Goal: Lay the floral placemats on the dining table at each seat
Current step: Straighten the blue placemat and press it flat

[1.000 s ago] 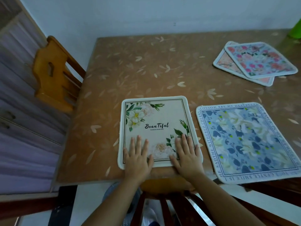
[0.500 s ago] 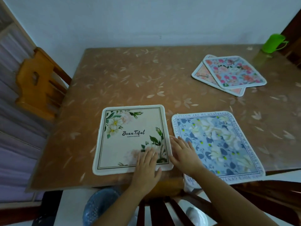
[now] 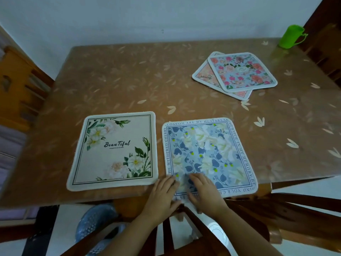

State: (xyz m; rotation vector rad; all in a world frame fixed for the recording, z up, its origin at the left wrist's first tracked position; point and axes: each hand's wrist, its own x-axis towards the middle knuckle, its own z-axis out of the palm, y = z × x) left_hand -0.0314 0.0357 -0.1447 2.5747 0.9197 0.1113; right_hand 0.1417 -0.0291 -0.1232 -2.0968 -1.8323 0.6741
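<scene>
Left hand (image 3: pixel 162 196), right hand (image 3: pixel 204 191) press blue placemat (image 3: pixel 208 145) near edge; cream placemat (image 3: pixel 114 150) beside.

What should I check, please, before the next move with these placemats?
1. Cream placemat flat, fully on the table: ok.
2. Blue placemat fully on the table: not ok, its near edge overhangs.
3. Left hand and right hand on its near-left corner: ok; grip, cannot tell.
4. Stacked placemats laid at seats: not ok, they overlap at the far right.
5. Green cup clear of them: ok.

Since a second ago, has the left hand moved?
Yes: the left hand moved right, off the cream square placemat onto the blue floral placemat.
</scene>
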